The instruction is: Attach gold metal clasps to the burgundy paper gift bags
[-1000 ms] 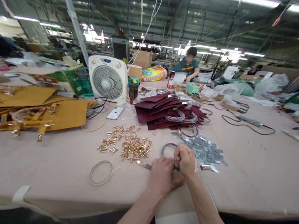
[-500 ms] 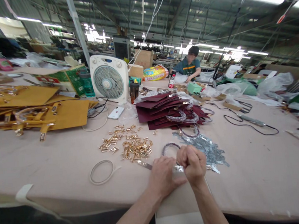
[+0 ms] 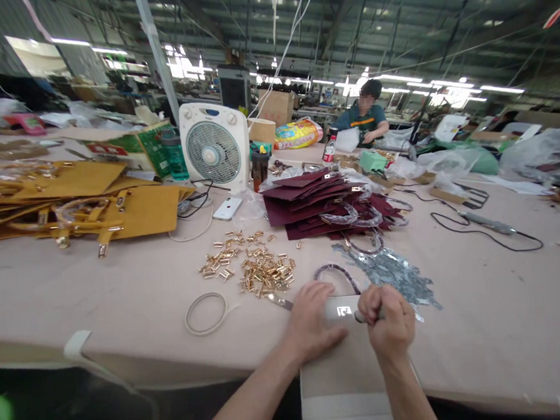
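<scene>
My left hand [image 3: 315,322] lies with its fingers stretched out over a light-coloured piece [image 3: 355,302] at the table's front edge. A small shiny metal plate [image 3: 344,311] shows on that piece, just right of the hand. A flat metal strip [image 3: 279,302] sticks out past the left fingers. My right hand [image 3: 390,318] is closed in a fist round a tool with a rounded dark end [image 3: 360,317]; the rest is hidden in the fist. Behind the hands curves a dark wrapped bag handle [image 3: 336,268]. Thin grey metal pieces [image 3: 395,275] lie heaped beyond the right hand.
Gold-coloured metal fittings [image 3: 266,272] lie scattered left of centre, near a coiled pale cord [image 3: 205,314]. Maroon bag pieces [image 3: 319,203] and mustard ones [image 3: 148,209] are stacked behind. A fan [image 3: 214,147], phone [image 3: 227,208] and corded tool [image 3: 489,223] stand or lie farther off. A co-worker [image 3: 368,119] sits opposite.
My right fist has moved slightly right and down, uncovering the metal plate and the tool's dark end. My left hand stays on the piece. The whole view has shifted a little.
</scene>
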Available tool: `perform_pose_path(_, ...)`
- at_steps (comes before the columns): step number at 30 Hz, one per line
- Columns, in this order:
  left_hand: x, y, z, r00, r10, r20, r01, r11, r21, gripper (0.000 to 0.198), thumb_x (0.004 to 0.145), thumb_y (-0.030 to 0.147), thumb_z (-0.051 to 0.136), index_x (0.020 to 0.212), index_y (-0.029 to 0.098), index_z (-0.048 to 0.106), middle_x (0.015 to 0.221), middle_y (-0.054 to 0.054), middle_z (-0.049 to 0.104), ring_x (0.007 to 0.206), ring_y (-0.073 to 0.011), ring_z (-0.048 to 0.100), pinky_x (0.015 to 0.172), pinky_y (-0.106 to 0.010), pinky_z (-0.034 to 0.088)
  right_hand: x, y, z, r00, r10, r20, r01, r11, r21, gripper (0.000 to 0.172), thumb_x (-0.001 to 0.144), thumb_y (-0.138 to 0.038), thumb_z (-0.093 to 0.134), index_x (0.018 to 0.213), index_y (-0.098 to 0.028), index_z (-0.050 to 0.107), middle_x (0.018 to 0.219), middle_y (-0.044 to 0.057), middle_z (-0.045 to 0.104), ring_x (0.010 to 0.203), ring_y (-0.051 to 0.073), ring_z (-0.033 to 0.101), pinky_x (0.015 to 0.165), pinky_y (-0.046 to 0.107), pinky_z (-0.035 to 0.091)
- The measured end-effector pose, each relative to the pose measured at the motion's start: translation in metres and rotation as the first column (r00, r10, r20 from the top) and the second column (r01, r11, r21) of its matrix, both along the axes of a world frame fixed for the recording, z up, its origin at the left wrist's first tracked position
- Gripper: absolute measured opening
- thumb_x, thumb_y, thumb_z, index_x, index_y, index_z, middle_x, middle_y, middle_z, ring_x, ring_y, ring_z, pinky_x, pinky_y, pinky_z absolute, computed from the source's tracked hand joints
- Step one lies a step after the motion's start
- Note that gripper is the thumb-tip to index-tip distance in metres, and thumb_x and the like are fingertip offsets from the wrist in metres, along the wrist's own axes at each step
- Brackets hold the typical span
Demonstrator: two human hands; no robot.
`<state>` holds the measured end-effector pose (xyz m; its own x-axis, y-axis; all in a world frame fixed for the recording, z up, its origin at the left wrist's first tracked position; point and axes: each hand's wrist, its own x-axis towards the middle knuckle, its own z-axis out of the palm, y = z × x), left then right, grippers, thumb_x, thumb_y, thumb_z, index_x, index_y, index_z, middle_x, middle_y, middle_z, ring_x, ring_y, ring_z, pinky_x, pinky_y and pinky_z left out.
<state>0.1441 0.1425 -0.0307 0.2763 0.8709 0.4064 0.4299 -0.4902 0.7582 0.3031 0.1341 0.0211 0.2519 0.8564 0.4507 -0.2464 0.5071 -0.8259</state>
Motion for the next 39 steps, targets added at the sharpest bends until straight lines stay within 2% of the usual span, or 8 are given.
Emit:
perform_pose_path(3, -0.024, 0.001, -0.002, 0.997, -0.018, 0.076, 0.022, 0.999, -0.049, 0.067, 0.073, 0.017, 0.072, 0.139, 0.021, 0.059, 0.143, -0.012, 0.062, 0.138, -0.0300, 0.050, 0.121, -0.050, 0.036, -0.004, -0.010, 0.003, 0.999, -0.011, -0.038, 0.011, 1.000, -0.004, 0.038, 0.103, -0.029, 0.052, 0.067, -0.019, 0.053, 0.056, -0.005, 0.045, 0.046, 0.009, 0.040, 0.044, 0.023, 0.029)
perform_pose_path(6, -0.043, 0.003, -0.001, 0.992, -0.100, 0.083, 0.109, 0.988, -0.112, 0.055, 0.078, 0.013, 0.063, 0.132, 0.022, 0.067, 0.140, -0.010, 0.066, 0.133, -0.0263, 0.057, 0.121, -0.047, 0.039, -0.021, -0.012, -0.002, 0.994, 0.018, -0.110, -0.020, 1.000, -0.021, 0.038, 0.103, -0.030, 0.052, 0.067, -0.019, 0.052, 0.055, -0.005, 0.044, 0.045, 0.009, 0.038, 0.043, 0.023, 0.028)
perform_pose_path(13, -0.050, 0.008, 0.005, 0.989, -0.131, 0.073, 0.143, 0.969, -0.202, 0.044, 0.084, 0.013, 0.058, 0.123, 0.023, 0.076, 0.137, -0.006, 0.071, 0.130, -0.0221, 0.063, 0.118, -0.042, 0.043, -0.065, -0.010, -0.021, 0.977, 0.066, -0.205, -0.063, 0.998, 0.018, 0.040, 0.103, -0.034, 0.047, 0.065, -0.021, 0.048, 0.051, -0.007, 0.037, 0.043, 0.010, 0.033, 0.044, 0.024, 0.026)
perform_pose_path(25, -0.050, 0.013, 0.012, 0.986, -0.145, 0.088, 0.165, 0.940, -0.299, 0.039, 0.080, 0.012, 0.061, 0.111, 0.024, 0.082, 0.122, -0.001, 0.078, 0.121, -0.0224, 0.069, 0.111, -0.035, 0.048, -0.088, -0.017, -0.048, 0.997, -0.074, 0.028, 0.070, 0.990, 0.127, 0.039, 0.102, -0.029, 0.048, 0.063, -0.023, 0.051, 0.055, -0.003, 0.041, 0.050, 0.015, 0.042, 0.052, 0.031, 0.033)
perform_pose_path(29, -0.052, 0.012, 0.018, 0.969, -0.200, 0.147, 0.236, 0.929, -0.286, 0.036, 0.081, 0.010, 0.056, 0.101, 0.024, 0.083, 0.110, 0.003, 0.081, 0.108, -0.0211, 0.072, 0.104, -0.031, 0.050, -0.090, -0.005, -0.048, 0.987, -0.089, 0.135, 0.077, 0.993, 0.093, 0.042, 0.102, -0.032, 0.049, 0.061, -0.023, 0.048, 0.054, -0.004, 0.041, 0.049, 0.014, 0.041, 0.050, 0.030, 0.031)
perform_pose_path(33, -0.053, 0.006, 0.024, 0.972, -0.216, 0.098, 0.234, 0.936, -0.263, 0.030, 0.074, 0.006, 0.059, 0.093, 0.019, 0.078, 0.098, 0.002, 0.079, 0.093, -0.0197, 0.070, 0.090, -0.026, 0.051, -0.089, 0.013, -0.043, 0.989, -0.053, 0.139, 0.060, 0.997, -0.046, 0.045, 0.104, -0.039, 0.048, 0.062, -0.023, 0.046, 0.052, -0.005, 0.042, 0.045, 0.012, 0.036, 0.044, 0.028, 0.027)
perform_pose_path(36, -0.052, 0.002, 0.025, 0.980, -0.193, 0.044, 0.198, 0.953, -0.231, 0.036, 0.069, 0.010, 0.070, 0.103, 0.022, 0.076, 0.110, 0.000, 0.077, 0.102, -0.0223, 0.069, 0.094, -0.027, 0.049, -0.081, 0.025, -0.034, 1.000, 0.027, 0.013, -0.024, 0.985, -0.168, 0.043, 0.103, -0.044, 0.048, 0.065, -0.023, 0.045, 0.051, -0.007, 0.039, 0.040, 0.010, 0.031, 0.040, 0.025, 0.024)
perform_pose_path(39, -0.050, 0.001, 0.024, 0.983, -0.183, 0.003, 0.179, 0.959, -0.220, 0.043, 0.075, 0.023, 0.077, 0.118, 0.024, 0.074, 0.118, -0.003, 0.076, 0.108, -0.0245, 0.067, 0.099, -0.031, 0.047, -0.070, 0.034, -0.021, 0.982, 0.050, -0.184, -0.082, 0.982, -0.171, 0.041, 0.101, -0.044, 0.049, 0.067, -0.024, 0.043, 0.050, -0.010, 0.034, 0.038, 0.008, 0.026, 0.038, 0.022, 0.022)
